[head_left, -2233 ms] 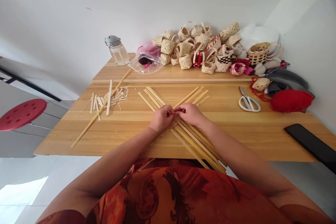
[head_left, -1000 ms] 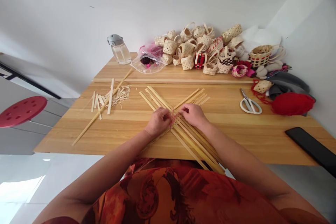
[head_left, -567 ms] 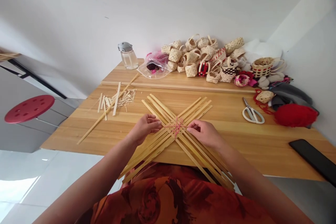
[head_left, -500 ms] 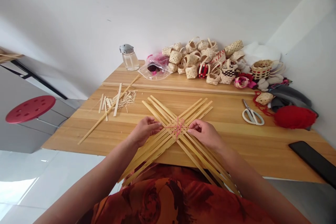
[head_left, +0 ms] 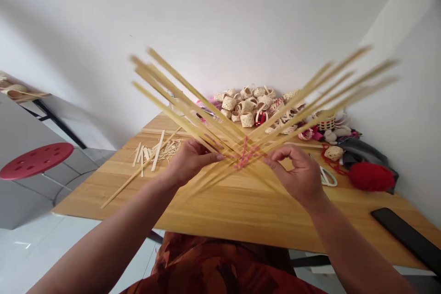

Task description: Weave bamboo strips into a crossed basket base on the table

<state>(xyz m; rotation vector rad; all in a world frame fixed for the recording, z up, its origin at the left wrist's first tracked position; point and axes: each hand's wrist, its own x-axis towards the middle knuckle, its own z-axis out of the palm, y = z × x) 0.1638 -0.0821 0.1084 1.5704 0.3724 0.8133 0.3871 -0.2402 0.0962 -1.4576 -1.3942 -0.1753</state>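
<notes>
Several long pale strips (head_left: 193,105) cross in a woven centre, with pink string (head_left: 245,158) laced around the crossing. Their longer ends rise up and away to both sides, blurred by motion, while short ends point down toward me. On the left of the crossing, my left hand (head_left: 191,160) pinches with thumb and index finger at the pink string's end. To the right, my right hand (head_left: 298,172) also pinches close to the weave, thumb against curled fingers. What exactly it grips is too small to make out.
Small woven baskets (head_left: 247,105) pile up against the wall. Strip offcuts (head_left: 168,149) and a long thin strip lie at left. At right are scissors (head_left: 328,178), red yarn (head_left: 371,176) and a black phone-like object (head_left: 403,234). A red stool (head_left: 36,161) stands at far left.
The woven strips have been lifted off the table and turned, so the long ends now point up and away. My hands stay at both sides of the centre. The view has shifted.
</notes>
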